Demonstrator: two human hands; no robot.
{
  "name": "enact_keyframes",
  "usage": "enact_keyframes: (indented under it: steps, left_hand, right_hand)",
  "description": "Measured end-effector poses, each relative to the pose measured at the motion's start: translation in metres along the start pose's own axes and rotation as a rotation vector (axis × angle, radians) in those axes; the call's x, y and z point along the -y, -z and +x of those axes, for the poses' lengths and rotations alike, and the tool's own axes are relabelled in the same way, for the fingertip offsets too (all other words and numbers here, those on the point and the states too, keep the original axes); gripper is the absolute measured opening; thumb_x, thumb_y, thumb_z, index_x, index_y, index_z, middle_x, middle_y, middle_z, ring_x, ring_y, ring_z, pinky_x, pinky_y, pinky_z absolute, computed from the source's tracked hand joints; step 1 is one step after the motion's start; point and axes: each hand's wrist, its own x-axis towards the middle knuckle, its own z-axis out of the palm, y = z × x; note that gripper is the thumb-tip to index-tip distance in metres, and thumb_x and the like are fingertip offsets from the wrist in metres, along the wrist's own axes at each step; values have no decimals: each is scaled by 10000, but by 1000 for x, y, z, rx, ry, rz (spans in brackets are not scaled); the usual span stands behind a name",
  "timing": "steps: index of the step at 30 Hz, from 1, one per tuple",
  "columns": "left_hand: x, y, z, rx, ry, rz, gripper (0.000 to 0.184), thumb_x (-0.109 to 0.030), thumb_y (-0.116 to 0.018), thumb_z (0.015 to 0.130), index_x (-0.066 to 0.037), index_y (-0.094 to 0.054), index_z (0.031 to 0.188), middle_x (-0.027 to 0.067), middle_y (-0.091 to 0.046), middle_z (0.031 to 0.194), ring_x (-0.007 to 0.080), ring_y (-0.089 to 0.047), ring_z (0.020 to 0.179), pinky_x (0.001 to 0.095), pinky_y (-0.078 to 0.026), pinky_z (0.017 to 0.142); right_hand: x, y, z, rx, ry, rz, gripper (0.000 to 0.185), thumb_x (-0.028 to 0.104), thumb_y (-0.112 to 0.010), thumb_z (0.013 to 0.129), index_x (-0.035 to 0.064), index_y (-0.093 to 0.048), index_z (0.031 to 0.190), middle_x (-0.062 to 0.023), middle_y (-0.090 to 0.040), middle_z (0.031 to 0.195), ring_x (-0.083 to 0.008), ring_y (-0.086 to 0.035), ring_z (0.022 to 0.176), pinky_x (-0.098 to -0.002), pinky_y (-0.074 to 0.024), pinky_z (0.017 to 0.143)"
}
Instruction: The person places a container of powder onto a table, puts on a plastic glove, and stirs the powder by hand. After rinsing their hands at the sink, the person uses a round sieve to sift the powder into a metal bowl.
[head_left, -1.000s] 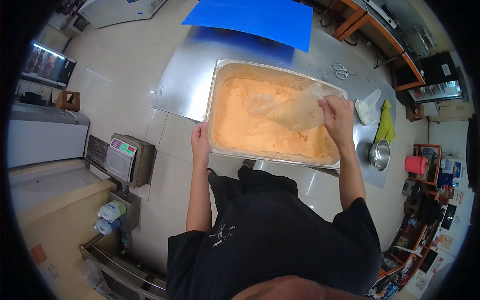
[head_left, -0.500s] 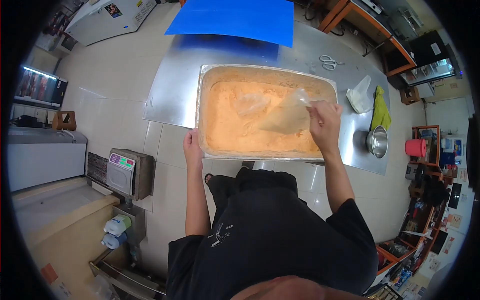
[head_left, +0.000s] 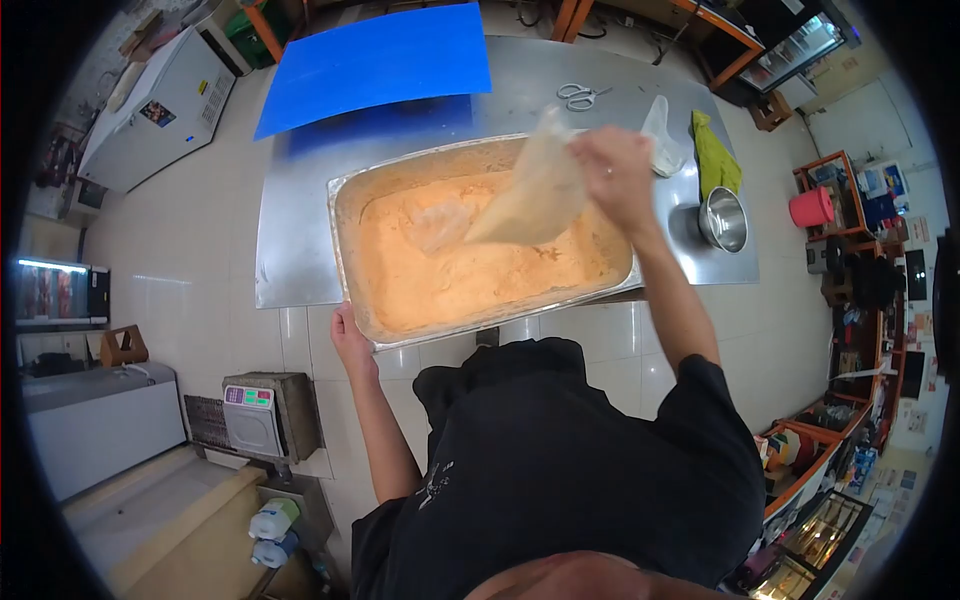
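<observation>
A deep metal tray holds a layer of orange powder. At its near left corner, my left hand grips the rim with curled fingers. My right hand pinches the top of a clear plastic bag, which hangs tilted above the powder. The bag looks pale tan; whether that is contents or a coating I cannot tell. Another crumpled piece of clear plastic lies on the powder in the left part of the tray.
The tray rests on a steel table. Around it are a blue sheet, scissors, a white plastic bag, a green cloth and a steel bowl. A digital scale stands at the lower left.
My right hand has lifted the plastic bag higher over the tray. The camera view has shifted and turned, so the tray now appears tilted and further left. My left hand still grips the rim.
</observation>
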Motion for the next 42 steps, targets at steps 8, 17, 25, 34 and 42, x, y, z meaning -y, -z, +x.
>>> enact_keyframes:
  steps: [8,17,25,34,42]
  left_hand:
    - [5,2,5,-10,-26,-1,270,-282,-519,1034,-81,-574,862,-28,-573,821,65,-499,767,251,-435,715]
    - [6,2,6,-17,13,-45,257,-281,-521,1034,-84,-580,879,-28,-579,836,67,-512,782,246,-440,728]
    - [-8,-4,1,-34,34,18,252,-277,-525,1030,-67,-609,920,-24,-603,856,61,-526,797,238,-441,729]
    - [-3,-4,3,-157,-93,96,168,-213,-589,987,-46,-609,996,-9,-599,876,66,-528,800,233,-434,698]
    - [-56,-51,-36,30,-266,392,384,-168,-719,878,-39,-535,1189,88,-556,1105,177,-550,898,291,-465,742]
  right_hand:
    - [-62,82,80,-193,-123,-271,130,215,-678,872,91,-715,865,-47,-646,733,-236,-583,645,-387,-413,664]
    - [-214,1,75,166,-392,-498,329,368,-630,850,68,-725,946,-191,-698,976,-374,-666,946,-470,-532,811]
    - [-278,-61,18,177,-387,-582,271,321,-632,888,70,-685,974,-167,-689,997,-402,-632,958,-490,-502,817]
    - [6,-186,-59,467,233,164,191,228,-653,858,97,-698,990,-133,-657,957,-301,-633,952,-445,-466,873]
    - [50,-182,-56,545,-176,567,97,109,-678,862,43,-644,925,-73,-626,790,-203,-619,708,-318,-484,644]
